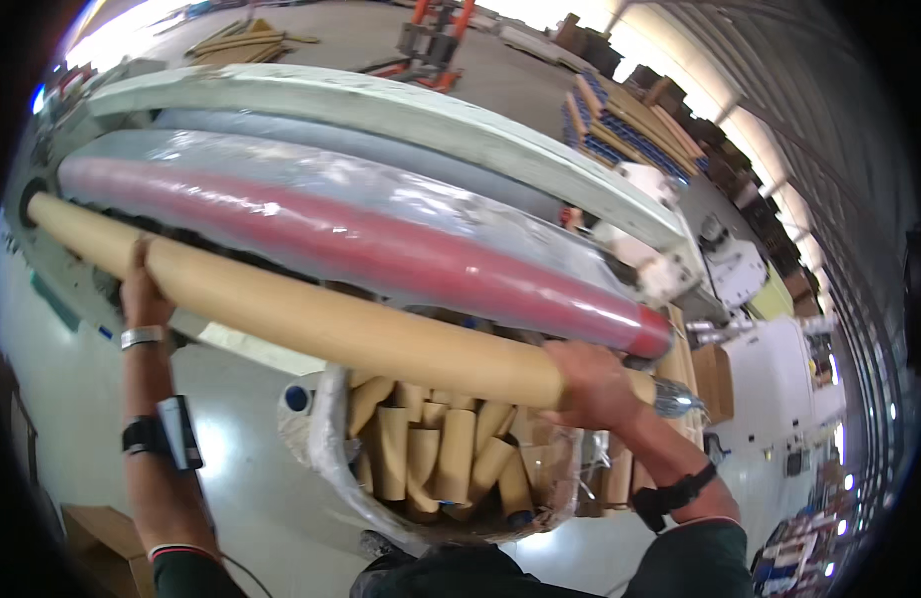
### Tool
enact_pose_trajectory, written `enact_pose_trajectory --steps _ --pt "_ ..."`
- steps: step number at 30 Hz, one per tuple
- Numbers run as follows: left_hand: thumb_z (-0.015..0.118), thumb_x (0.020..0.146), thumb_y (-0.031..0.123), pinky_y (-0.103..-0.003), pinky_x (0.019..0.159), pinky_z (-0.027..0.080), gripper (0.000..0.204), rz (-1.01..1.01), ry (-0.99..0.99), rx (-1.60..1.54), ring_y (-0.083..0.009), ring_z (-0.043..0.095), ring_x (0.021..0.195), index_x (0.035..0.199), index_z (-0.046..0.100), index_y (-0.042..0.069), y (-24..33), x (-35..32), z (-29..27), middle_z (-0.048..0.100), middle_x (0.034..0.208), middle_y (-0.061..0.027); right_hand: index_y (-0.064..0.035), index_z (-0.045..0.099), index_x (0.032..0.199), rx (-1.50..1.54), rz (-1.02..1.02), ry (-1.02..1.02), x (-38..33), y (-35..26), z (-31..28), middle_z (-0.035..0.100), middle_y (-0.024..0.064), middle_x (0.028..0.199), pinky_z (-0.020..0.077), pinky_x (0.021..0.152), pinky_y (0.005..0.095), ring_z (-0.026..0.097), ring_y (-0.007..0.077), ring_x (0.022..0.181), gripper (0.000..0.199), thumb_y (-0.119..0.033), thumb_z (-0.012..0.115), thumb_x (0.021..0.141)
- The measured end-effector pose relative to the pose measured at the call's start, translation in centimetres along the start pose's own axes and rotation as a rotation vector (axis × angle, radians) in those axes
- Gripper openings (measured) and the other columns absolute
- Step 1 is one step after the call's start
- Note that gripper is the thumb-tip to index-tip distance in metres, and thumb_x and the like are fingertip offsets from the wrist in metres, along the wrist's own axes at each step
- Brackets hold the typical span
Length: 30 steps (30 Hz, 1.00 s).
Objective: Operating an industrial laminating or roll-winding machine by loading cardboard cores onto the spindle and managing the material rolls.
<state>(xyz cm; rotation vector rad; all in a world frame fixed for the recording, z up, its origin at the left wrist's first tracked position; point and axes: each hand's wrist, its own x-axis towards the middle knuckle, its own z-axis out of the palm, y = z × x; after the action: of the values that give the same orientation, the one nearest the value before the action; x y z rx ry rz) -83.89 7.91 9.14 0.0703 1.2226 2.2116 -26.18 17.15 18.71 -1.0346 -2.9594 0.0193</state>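
Head view: I've got the long cardboard tube (311,314) running upper left to centre right. My left hand (142,289) is wrapped around it near the far end, my right hand (595,384) is clamped on the near end. Best to keep it level and clear of the red roll (381,244) just behind. The tube is plain tan, smooth and straight. A bag of short tubes (441,453) sits below it.

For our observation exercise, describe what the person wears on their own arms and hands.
Both hands are bare. The left hand has a silvery wristband and, further up, a black strap carrying a small device. The right hand has a black strap on the forearm. Dark sleeves with a light and red cuff edge.
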Motion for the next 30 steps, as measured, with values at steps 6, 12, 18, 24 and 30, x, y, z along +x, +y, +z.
enact_pose_trajectory --steps 6,12,18,24,30 --pt "0.078 0.072 0.023 -0.036 0.077 0.049 0.064 0.114 0.381 0.162 -0.0258 0.056 0.092 0.115 0.042 -0.007 -0.5 1.7 0.4 0.054 0.11 -0.0175 -0.009 0.049 0.115 -0.033 0.265 -0.015 0.9 -3.2 0.8 0.056 0.015 0.106 0.0417 0.086 0.0447 0.053 0.0345 0.099 0.079 -0.03 0.083 0.046" --pt "0.074 0.075 0.022 -0.035 0.093 0.04 0.071 0.337 0.245 -0.023 -0.0262 0.051 0.104 0.123 0.031 -0.007 1.5 1.0 0.0 0.05 0.117 -0.0187 -0.0078 0.044 0.121 0.007 0.361 0.059 3.1 -8.5 0.9 0.052 0.0175 0.11 0.0369 0.093 0.0468 0.048 0.037 0.106 0.084 -0.024 0.082 0.048" --pt "0.044 0.094 0.044 -0.033 0.076 0.051 0.047 -0.249 -0.421 -0.09 -0.0174 0.06 0.088 0.121 0.044 0.005 1.9 2.0 -9.0 0.057 0.105 -0.0089 -0.0014 0.035 0.133 0.015 0.26 0.233 15.1 -20.4 4.4 0.04 0.022 0.131 0.0248 0.105 0.0469 0.034 0.0392 0.124 0.093 -0.025 0.08 0.055" --pt "0.058 0.087 0.018 -0.032 0.075 0.052 0.051 -0.139 -0.037 0.49 -0.0193 0.062 0.085 0.131 0.039 0.002 9.7 6.5 -30.9 0.059 0.104 -0.0128 0.0009 0.035 0.132 0.007 0.105 0.17 30.1 -34.4 2.3 0.041 0.0234 0.129 0.028 0.103 0.0471 0.038 0.0388 0.121 0.091 -0.033 0.078 0.059" --pt "0.057 0.087 0.012 -0.024 0.054 0.05 0.038 0.041 0.552 0.427 -0.0146 0.061 0.066 0.12 0.045 -0.002 21.4 8.8 -51.2 0.058 0.092 -0.0098 0.001 0.034 0.13 0.124 -0.018 -0.05 44.7 -48.8 0.3 0.048 0.0225 0.119 0.0353 0.097 0.0449 0.045 0.0373 0.113 0.09 -0.037 0.077 0.062"
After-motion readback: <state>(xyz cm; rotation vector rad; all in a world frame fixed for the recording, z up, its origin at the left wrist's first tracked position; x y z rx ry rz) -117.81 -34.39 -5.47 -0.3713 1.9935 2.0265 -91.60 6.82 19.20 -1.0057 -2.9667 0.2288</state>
